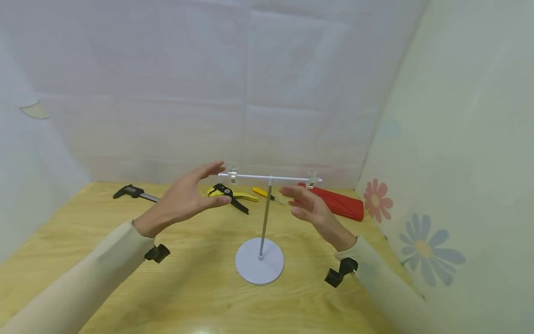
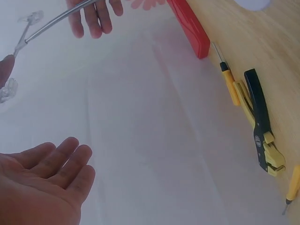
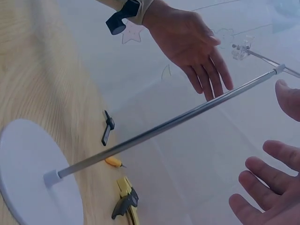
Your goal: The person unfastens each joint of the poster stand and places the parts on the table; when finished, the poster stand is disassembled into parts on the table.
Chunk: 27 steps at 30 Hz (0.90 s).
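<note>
A T-shaped stand rises from the wooden table on a round white base [image 1: 250, 266]. Its metal pole [image 1: 266, 218] carries a thin white crossbar [image 1: 254, 176] with a clear clip [image 1: 233, 175] near the left end and another clip [image 1: 312, 180] near the right end. My left hand [image 1: 181, 199] is held up left of the pole, fingers extended and thumb apart, its fingertips near the left clip. On the opposite side, my right hand [image 1: 313, 211] hovers below the right half of the crossbar with relaxed, spread fingers. Both palms [image 2: 42, 192] hold nothing.
Behind the stand lie a black-and-yellow wire stripper [image 1: 227, 191], a yellow screwdriver [image 1: 260, 191] and a red case [image 1: 344, 205]. A black caliper [image 1: 132, 191] lies back left; another yellow-handled tool [image 2: 294, 185] shows in the left wrist view. Pale walls border the table.
</note>
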{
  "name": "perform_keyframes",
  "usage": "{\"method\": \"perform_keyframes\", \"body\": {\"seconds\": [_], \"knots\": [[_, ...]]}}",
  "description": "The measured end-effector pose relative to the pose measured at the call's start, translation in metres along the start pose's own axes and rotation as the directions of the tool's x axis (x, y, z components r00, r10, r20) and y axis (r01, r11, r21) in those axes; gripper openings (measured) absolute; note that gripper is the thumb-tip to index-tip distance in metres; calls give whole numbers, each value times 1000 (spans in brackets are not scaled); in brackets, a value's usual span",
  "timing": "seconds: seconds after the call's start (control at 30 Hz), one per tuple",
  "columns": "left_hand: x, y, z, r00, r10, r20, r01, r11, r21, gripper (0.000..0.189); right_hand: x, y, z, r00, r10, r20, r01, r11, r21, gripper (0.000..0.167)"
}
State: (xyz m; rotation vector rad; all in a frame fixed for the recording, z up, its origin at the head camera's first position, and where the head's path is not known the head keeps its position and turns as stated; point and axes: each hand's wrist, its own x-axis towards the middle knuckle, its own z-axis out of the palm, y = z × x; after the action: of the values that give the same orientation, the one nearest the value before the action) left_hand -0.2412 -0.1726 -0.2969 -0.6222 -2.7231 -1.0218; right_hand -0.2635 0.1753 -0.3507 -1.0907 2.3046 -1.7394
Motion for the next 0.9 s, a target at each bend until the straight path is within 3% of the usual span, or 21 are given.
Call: {"method": "perform_keyframes", "body": {"seconds": [0.23, 0.57, 0.77, 0.9], "knots": [[9, 18, 0, 997, 53, -50, -55, 998, -29, 82, 8, -15, 13, 997, -70, -35, 74, 986, 152, 52], [17, 42, -4, 988, 142, -65, -150, 979, -136, 58, 25, -26, 41, 990, -115, -76, 136, 914, 383, 51], [21, 52, -6, 984, 172, -52, -176, 980, -96, 55, 31, -25, 51, 986, -124, -110, 159, 898, 410, 47], [27, 61, -10, 976, 208, -64, -209, 978, -17, 52, 35, -25, 52, 984, -127, -128, 170, 895, 413, 45]]}}
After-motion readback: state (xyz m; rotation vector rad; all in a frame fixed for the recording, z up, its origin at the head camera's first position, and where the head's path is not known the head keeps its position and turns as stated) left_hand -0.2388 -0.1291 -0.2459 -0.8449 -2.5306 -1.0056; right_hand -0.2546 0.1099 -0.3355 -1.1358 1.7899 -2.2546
